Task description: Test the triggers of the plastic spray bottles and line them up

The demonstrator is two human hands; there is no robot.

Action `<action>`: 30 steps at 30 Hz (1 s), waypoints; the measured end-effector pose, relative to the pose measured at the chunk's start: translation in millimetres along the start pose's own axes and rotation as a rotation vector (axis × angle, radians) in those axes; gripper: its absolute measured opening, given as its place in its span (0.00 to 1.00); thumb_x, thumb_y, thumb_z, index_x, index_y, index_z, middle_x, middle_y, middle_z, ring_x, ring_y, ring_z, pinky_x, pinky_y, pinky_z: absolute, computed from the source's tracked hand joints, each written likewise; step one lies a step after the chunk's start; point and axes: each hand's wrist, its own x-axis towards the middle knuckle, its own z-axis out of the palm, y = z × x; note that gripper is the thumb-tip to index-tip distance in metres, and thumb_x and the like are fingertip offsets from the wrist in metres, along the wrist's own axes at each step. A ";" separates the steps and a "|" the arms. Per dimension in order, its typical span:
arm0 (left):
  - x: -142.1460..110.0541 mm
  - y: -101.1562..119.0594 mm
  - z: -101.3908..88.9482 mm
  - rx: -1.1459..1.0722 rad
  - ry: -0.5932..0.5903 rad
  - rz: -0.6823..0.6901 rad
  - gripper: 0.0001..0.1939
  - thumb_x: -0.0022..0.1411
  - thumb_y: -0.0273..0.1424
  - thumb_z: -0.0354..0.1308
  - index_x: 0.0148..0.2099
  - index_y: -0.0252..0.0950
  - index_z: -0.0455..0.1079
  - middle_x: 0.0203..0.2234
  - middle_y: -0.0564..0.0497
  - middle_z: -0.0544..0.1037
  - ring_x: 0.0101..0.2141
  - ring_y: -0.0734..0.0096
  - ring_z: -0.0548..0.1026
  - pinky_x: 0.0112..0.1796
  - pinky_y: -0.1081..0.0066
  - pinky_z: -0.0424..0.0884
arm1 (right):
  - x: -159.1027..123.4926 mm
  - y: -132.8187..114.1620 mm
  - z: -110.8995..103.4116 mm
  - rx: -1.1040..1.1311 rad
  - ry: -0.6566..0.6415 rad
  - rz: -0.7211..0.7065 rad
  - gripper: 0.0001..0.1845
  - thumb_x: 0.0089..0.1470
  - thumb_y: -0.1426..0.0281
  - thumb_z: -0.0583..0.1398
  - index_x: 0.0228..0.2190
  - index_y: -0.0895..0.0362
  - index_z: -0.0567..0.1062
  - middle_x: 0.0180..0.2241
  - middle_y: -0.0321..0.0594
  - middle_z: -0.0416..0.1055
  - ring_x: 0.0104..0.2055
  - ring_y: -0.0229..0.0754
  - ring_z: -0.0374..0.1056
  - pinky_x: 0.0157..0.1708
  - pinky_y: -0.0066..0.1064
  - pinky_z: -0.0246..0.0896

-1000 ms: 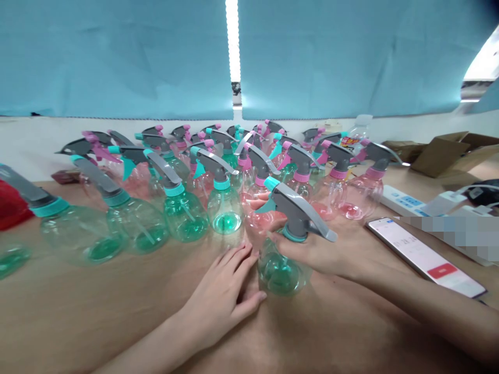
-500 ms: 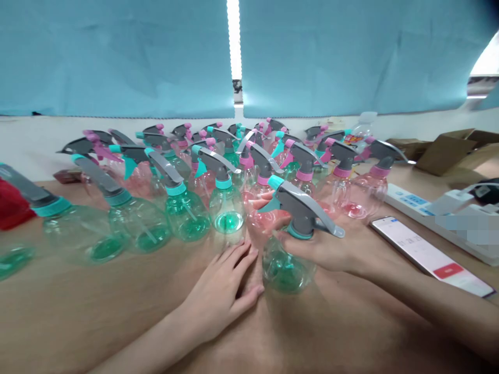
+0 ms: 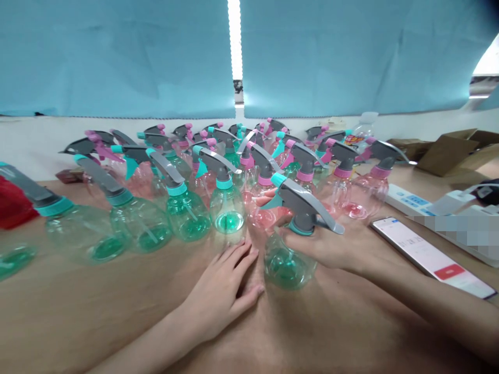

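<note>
In the head view, a green spray bottle (image 3: 289, 267) with a grey and turquoise trigger head stands in front of me, right of centre. My right hand (image 3: 323, 244) is closed around its neck and upper body, just under the turquoise collar. Some of its fingers pass behind the trigger head, partly hidden. My left hand (image 3: 224, 280) lies flat on the table, palm down with fingers stretched out, holding nothing. Just beyond its fingertips stands another green spray bottle (image 3: 227, 208) with a turquoise collar.
Rows of green and pink spray bottles fill the back of the table (image 3: 128, 311). To the right lie a phone (image 3: 429, 254) and a white power strip (image 3: 413, 200) with a plug. A cardboard box (image 3: 444, 153) sits behind them. Something red (image 3: 15, 205) is at far left.
The spray bottle in my right hand has shifted very slightly away from me. My left hand has stayed in place.
</note>
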 end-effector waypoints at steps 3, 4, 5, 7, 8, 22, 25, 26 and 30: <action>0.2 -0.4 -0.3 -0.006 -0.003 0.000 0.27 0.67 0.42 0.51 0.63 0.33 0.59 0.63 0.39 0.60 0.61 0.51 0.58 0.57 0.51 0.59 | -0.4 -2.2 -1.3 0.015 -0.019 0.012 0.08 0.49 0.71 0.54 0.32 0.52 0.71 0.32 0.35 0.73 0.29 0.36 0.69 0.29 0.27 0.65; 0.4 -0.4 -0.5 -0.005 -0.005 -0.001 0.28 0.67 0.42 0.51 0.63 0.32 0.59 0.63 0.39 0.60 0.61 0.51 0.58 0.57 0.50 0.59 | -0.4 -2.8 -1.5 0.016 -0.023 0.013 0.09 0.49 0.72 0.54 0.33 0.52 0.71 0.33 0.35 0.73 0.30 0.37 0.69 0.30 0.27 0.66; 0.5 -0.5 -0.8 -0.004 -0.009 -0.002 0.28 0.67 0.42 0.51 0.63 0.32 0.59 0.63 0.39 0.59 0.61 0.51 0.58 0.57 0.50 0.59 | -0.4 -3.1 -1.4 0.013 -0.026 0.012 0.10 0.49 0.72 0.54 0.34 0.52 0.72 0.33 0.35 0.73 0.31 0.37 0.69 0.30 0.27 0.66; 0.7 -0.3 -1.3 0.001 -0.015 -0.005 0.28 0.67 0.43 0.51 0.63 0.33 0.59 0.63 0.39 0.59 0.61 0.51 0.58 0.57 0.51 0.59 | -0.2 -3.4 -0.5 -0.010 -0.025 0.006 0.11 0.50 0.71 0.53 0.36 0.52 0.72 0.32 0.36 0.74 0.32 0.38 0.70 0.32 0.28 0.67; 0.8 -0.1 -1.6 0.005 -0.020 -0.007 0.28 0.67 0.43 0.51 0.63 0.33 0.59 0.63 0.39 0.59 0.61 0.52 0.58 0.57 0.51 0.59 | 0.0 -3.4 0.1 -0.025 -0.024 0.006 0.11 0.51 0.71 0.53 0.36 0.52 0.72 0.31 0.36 0.74 0.31 0.38 0.70 0.31 0.28 0.67; 0.8 0.1 -1.3 0.009 -0.031 -0.008 0.28 0.67 0.42 0.51 0.64 0.33 0.58 0.63 0.40 0.59 0.61 0.52 0.57 0.57 0.51 0.59 | 0.0 -1.8 2.0 0.121 -0.057 0.061 0.12 0.48 0.72 0.54 0.36 0.51 0.74 0.32 0.33 0.73 0.23 0.34 0.65 0.26 0.26 0.64; 0.6 0.5 -1.5 0.009 -0.034 -0.013 0.28 0.67 0.42 0.51 0.64 0.33 0.58 0.63 0.39 0.59 0.61 0.51 0.57 0.57 0.50 0.59 | 0.3 -2.6 2.0 0.159 -0.055 0.067 0.15 0.47 0.73 0.55 0.39 0.51 0.73 0.31 0.33 0.71 0.23 0.34 0.64 0.26 0.26 0.65; 0.5 0.6 -1.4 0.010 -0.034 -0.013 0.28 0.67 0.42 0.51 0.64 0.32 0.58 0.63 0.39 0.59 0.62 0.51 0.57 0.57 0.50 0.59 | 0.5 -3.1 1.7 0.154 -0.046 0.069 0.15 0.47 0.74 0.55 0.38 0.51 0.72 0.30 0.33 0.70 0.23 0.34 0.63 0.26 0.26 0.65; 0.1 0.3 -0.8 0.008 -0.020 -0.012 0.28 0.67 0.43 0.51 0.64 0.35 0.58 0.63 0.40 0.60 0.61 0.51 0.58 0.57 0.50 0.59 | 1.0 -4.8 0.2 0.061 -0.010 0.087 0.13 0.46 0.71 0.56 0.36 0.49 0.72 0.25 0.32 0.68 0.22 0.35 0.62 0.25 0.27 0.65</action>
